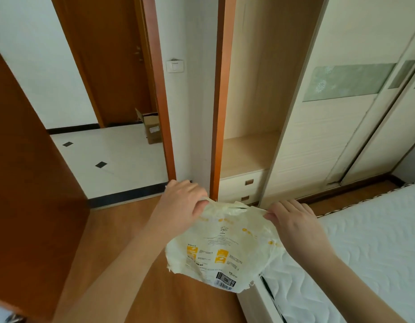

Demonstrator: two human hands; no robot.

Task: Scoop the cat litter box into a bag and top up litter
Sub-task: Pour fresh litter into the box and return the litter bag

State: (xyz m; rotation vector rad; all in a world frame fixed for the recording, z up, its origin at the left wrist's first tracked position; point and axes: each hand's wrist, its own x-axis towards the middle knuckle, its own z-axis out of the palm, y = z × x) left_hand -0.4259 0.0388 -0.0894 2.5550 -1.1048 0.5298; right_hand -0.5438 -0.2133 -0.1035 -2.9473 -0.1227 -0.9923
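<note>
A crumpled cream plastic bag [225, 248] with yellow print and a barcode hangs in front of me above the wooden floor. My left hand [180, 206] grips its top left edge with curled fingers. My right hand [292, 220] pinches the top right edge, and the two hands hold the top stretched between them. No litter box or scoop shows in this view.
A bed with a white quilted mattress [364, 241] fills the lower right. A pale wardrobe [318, 136] with an open shelf and drawers stands ahead. An open brown door [27, 183] is at the left, beside a doorway onto a tiled floor with a cardboard box [151, 130].
</note>
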